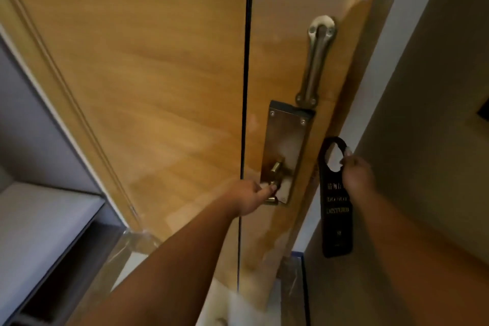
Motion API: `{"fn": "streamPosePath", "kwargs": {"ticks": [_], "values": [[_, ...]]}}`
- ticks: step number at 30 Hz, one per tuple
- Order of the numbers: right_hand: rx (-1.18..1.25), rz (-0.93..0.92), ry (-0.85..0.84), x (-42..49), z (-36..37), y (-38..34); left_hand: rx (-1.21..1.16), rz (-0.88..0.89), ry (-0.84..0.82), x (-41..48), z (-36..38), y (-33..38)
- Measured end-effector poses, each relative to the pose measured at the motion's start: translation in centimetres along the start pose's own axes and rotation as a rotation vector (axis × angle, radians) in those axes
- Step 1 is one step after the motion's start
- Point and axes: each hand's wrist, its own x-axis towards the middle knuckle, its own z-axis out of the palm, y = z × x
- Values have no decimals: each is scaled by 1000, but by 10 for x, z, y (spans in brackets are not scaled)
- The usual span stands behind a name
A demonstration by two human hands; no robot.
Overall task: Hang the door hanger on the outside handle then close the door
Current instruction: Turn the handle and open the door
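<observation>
A wooden door fills the middle of the head view, seen from the inside. Its brass lever handle sits on a metal lock plate. My left hand is closed around that handle. To the right, beside the door's edge, my right hand pinches the loop of a black "Do Not Disturb" door hanger, which dangles upright next to the wall. The outside handle is hidden behind the door.
A metal swing-bar latch is mounted above the lock plate. A beige wall stands close on the right. A grey shelf unit sits at the lower left beside the door frame.
</observation>
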Motion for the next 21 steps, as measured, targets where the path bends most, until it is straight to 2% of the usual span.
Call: {"fn": "streamPosePath", "kwargs": {"ticks": [5, 9, 13, 17, 21], "values": [[48, -17, -185, -56, 2, 12, 441, -18, 81, -83, -14, -4], [92, -84, -288, -95, 22, 1, 448, -98, 38, -154, -23, -19], [102, -104, -454, -128, 55, -14, 623, -148, -4, -227, -38, -36], [113, -101, -627, -172, 90, -30, 543, -265, 108, -299, -42, -59], [105, -119, -775, -225, 125, -47, 723, -311, 105, -370, -48, -90]]}}
